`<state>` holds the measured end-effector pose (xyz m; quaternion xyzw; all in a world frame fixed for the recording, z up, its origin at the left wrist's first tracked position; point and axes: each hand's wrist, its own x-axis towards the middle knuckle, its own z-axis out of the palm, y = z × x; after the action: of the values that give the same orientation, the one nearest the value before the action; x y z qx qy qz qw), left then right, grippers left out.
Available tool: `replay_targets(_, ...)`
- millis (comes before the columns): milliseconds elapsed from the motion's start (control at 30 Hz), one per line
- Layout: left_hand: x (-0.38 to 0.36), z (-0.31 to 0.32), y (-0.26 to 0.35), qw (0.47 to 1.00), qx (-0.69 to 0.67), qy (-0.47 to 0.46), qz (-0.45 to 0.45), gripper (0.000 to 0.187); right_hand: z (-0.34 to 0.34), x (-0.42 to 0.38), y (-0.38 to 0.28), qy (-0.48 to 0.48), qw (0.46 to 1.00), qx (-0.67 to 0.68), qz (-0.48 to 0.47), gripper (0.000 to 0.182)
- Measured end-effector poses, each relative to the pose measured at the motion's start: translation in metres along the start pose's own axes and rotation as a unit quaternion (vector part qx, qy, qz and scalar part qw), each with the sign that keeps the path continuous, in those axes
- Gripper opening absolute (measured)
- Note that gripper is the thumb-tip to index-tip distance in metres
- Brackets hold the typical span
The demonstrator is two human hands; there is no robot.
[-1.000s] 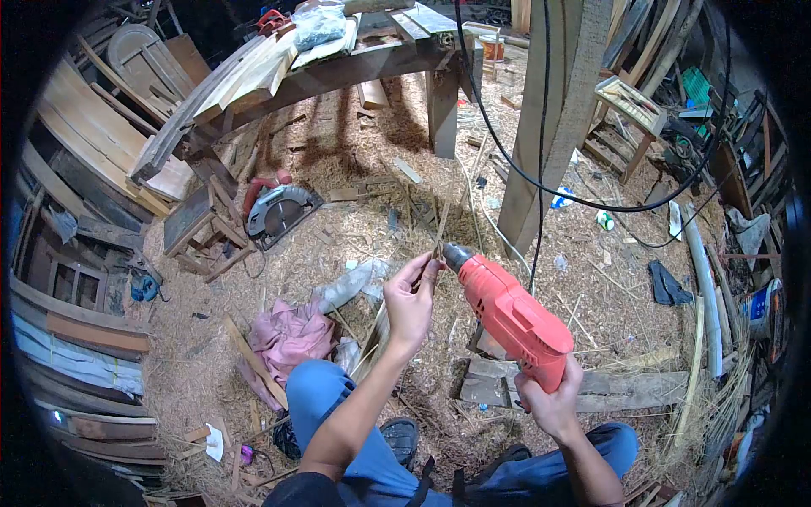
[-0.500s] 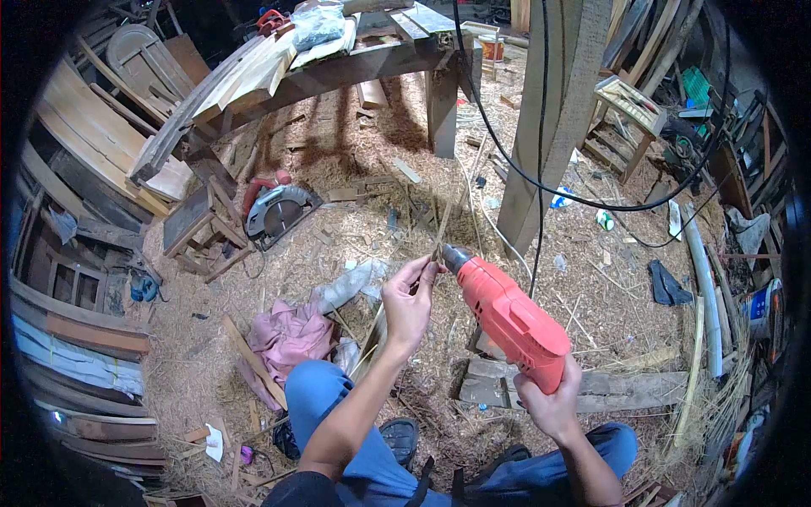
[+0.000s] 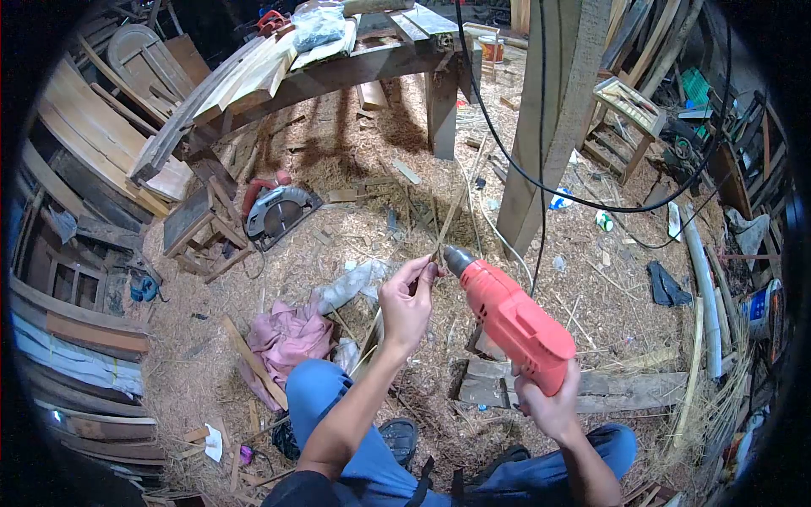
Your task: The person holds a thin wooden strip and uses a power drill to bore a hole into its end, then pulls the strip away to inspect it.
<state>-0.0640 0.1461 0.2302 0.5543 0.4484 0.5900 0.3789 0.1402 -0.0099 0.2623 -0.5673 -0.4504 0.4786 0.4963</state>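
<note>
My right hand (image 3: 551,400) is wrapped round the handle of a red power drill (image 3: 519,319), its black-and-grey chuck (image 3: 459,258) aimed up and to the left. Just left of the chuck, my left hand (image 3: 409,302) pinches a thin wooden strip (image 3: 447,221) between thumb and fingertips. The strip points up and away from me, its held end right beside the drill's tip. Below, a pink cloth (image 3: 291,335) lies on the shavings near my left knee.
Wood shavings (image 3: 372,221) cover the ground. A circular saw (image 3: 280,211) sits left, near a wooden workbench (image 3: 338,72). A wooden post (image 3: 547,110) stands ahead, black cable (image 3: 583,203) looping past it. One plank (image 3: 608,390) lies right of my legs.
The drill has shifted slightly to the right, so its chuck sits a little farther from my left fingertips. My left hand and the strip have barely moved.
</note>
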Motion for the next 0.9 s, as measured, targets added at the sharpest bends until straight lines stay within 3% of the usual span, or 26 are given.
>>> replay_targets(300,0.001,-0.004,-0.016,0.997,0.069,0.026,0.039,0.018,-0.003,0.003,-0.015,-0.015,1.0,0.015,0.009,0.049)
replay_targets(900,-0.001,-0.003,-0.012,0.987,0.117,0.054,0.101,0.022,-0.001,0.008,-0.015,-0.022,0.999,0.023,-0.007,0.04)
